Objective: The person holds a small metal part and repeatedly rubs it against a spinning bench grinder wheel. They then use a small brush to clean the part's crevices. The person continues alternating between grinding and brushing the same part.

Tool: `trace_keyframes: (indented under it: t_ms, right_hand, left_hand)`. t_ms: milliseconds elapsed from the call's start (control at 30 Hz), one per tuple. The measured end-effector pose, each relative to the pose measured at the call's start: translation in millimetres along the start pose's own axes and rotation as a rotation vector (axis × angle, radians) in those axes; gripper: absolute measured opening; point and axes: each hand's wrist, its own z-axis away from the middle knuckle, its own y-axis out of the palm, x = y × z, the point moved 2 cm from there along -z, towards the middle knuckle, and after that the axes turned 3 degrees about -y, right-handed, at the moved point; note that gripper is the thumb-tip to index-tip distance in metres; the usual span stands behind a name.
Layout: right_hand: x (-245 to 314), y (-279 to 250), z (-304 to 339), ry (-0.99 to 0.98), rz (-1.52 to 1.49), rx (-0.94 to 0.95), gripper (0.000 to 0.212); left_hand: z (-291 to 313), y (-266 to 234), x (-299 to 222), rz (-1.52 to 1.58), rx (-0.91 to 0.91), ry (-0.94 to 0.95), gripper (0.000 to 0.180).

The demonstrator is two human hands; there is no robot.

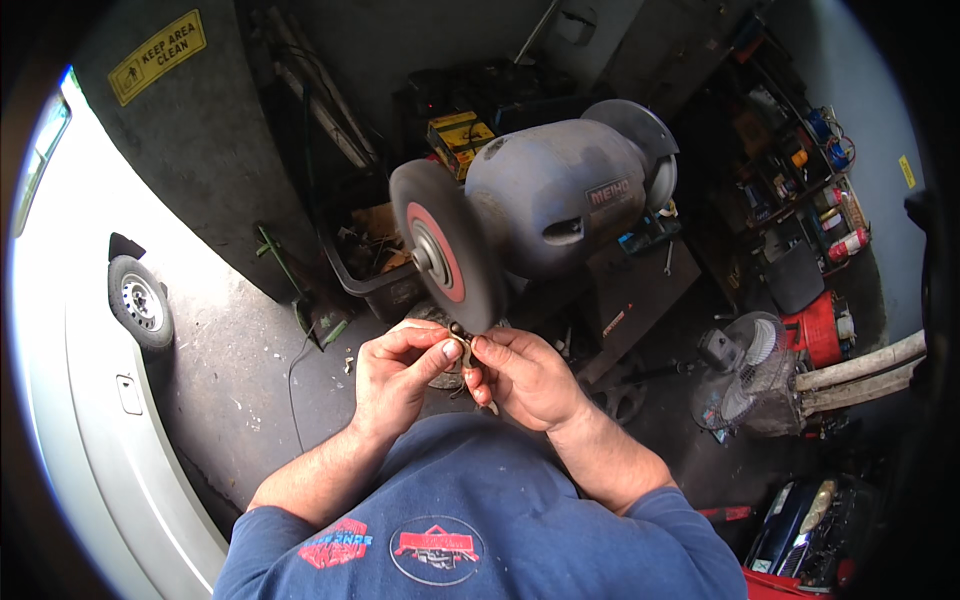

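Observation:
A small curved metal piece (464,346), brass-coloured with a dark rounded end, is pinched between both my hands. My left hand (398,378) grips its left side between thumb and forefinger. On its other side, my right hand (532,378) holds it with closed fingers. Just above my fingertips is the lower edge of a dark wheel (478,262) with a red inner ring; I cannot tell whether the piece touches it. The wheel is mounted on the left end of a grey-blue bench grinder (560,190), and its face looks blurred.
A dark bin (352,281) with scraps stands left of the wheel. Behind the grinder sits a yellow box (460,138). A caged fan (742,365) and cluttered shelves (780,180) are on the right. At far left is a light-coloured vehicle (110,400).

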Motion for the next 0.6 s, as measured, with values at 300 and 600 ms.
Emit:
trace_keyframes:
  t_ms: [300,600]
  right_hand:
    - [-5,-1,-4,-0.005,-0.054,-0.006,0.021]
    - [1,8,-2,-0.117,0.388,-0.073,0.025]
  left_hand:
    - [-5,0,-7,-0.183,-0.043,0.079,0.009]
    - [-2,1,-4,-0.429,-0.076,0.248,0.01]
